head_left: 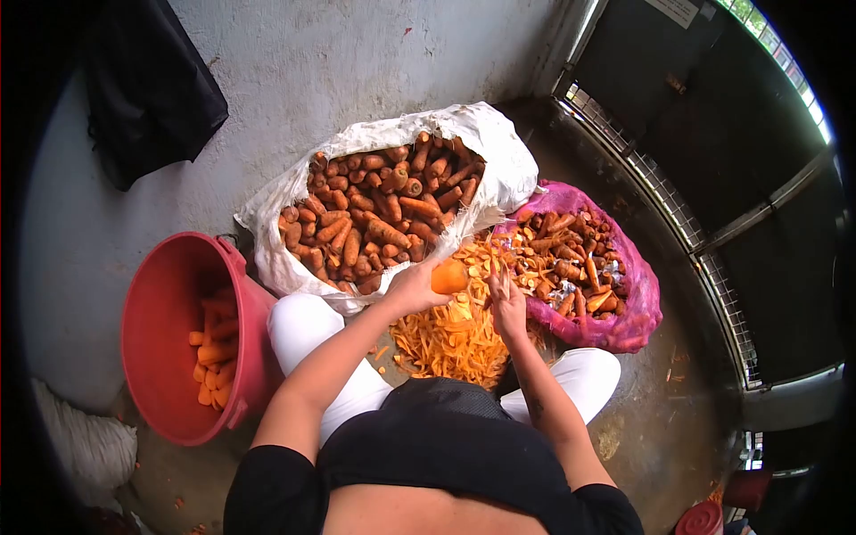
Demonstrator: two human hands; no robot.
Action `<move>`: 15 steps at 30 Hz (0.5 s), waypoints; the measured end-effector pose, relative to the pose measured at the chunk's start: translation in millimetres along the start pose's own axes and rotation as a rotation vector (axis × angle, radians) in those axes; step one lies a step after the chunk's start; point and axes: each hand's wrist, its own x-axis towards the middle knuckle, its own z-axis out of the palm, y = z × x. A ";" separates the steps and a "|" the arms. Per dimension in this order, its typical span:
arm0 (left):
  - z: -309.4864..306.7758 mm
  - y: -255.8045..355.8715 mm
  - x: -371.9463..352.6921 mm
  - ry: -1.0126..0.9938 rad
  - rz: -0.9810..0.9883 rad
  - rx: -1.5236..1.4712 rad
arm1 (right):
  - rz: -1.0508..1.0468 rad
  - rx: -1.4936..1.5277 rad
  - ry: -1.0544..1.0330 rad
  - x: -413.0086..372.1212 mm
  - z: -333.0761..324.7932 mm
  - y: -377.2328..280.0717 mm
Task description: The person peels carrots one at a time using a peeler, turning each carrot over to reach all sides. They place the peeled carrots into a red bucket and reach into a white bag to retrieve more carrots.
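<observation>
Orange and apparently smooth, a stout carrot [449, 276] sits in the left hand [417, 290], whose fingers wrap it from the side, above a heap of peelings [450, 343] on the floor between the person's legs. Just beside it, the right hand [508, 305] is raised with its fingers pointing away from the body; whether it grips a slim tool or nothing at all, I cannot tell. If a blade is there, a slip on the wet-looking carrot could carry it into the left fingers, since the two hands work so near each other. A loose grasp might also drop the carrot into the peelings, where its like colour would make it hard to spot. Beyond the heap, a white sack [499, 156] gapes wide, full of unpeeled carrots [383, 205]; its slack lip could let some roll out if knocked. To its right, a pink mesh bag [644, 299] holds more carrots and scraps, and peelings spilling against it could get mixed in. At the person's left stands a tilted red bucket [160, 357] with peeled carrots [214, 357] inside, which a careless knee might tip.
</observation>
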 end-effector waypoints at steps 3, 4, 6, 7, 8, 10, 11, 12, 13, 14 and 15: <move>-3.3 -1.7 -2.8 0.042 -0.009 0.180 | 0.071 0.002 0.038 -27.7 -1.0 13.3; -3.0 -1.5 -3.8 0.063 0.000 0.189 | 0.080 -0.025 0.011 -35.8 -1.7 20.0; 3.2 -6.1 -2.8 0.114 0.004 0.185 | 0.132 -0.038 -0.034 -45.5 -2.0 26.4; 9.3 -12.0 -1.6 0.131 -0.001 0.186 | 0.188 0.052 -0.044 -48.1 0.7 26.8; 14.9 -18.4 0.3 0.151 -0.005 0.187 | 0.191 0.026 -0.076 -50.0 1.4 25.4; 19.0 -22.1 0.5 0.193 0.036 0.217 | 0.164 -0.003 -0.110 -48.5 7.4 20.9; 20.7 -24.1 1.9 0.181 0.030 0.234 | 0.138 -0.006 -0.110 -47.3 11.2 24.2; 20.8 -23.1 3.0 0.167 0.022 0.248 | 0.115 -0.009 -0.111 -47.2 13.5 27.8; 21.3 -22.0 3.8 0.154 0.014 0.263 | 0.087 -0.031 -0.098 -47.3 15.1 31.1; 21.6 -20.6 4.6 0.149 0.009 0.263 | 0.058 -0.052 -0.085 -46.8 16.7 34.0; 21.3 -18.9 5.9 0.143 0.005 0.264 | 0.026 -0.072 -0.071 -45.7 18.9 30.5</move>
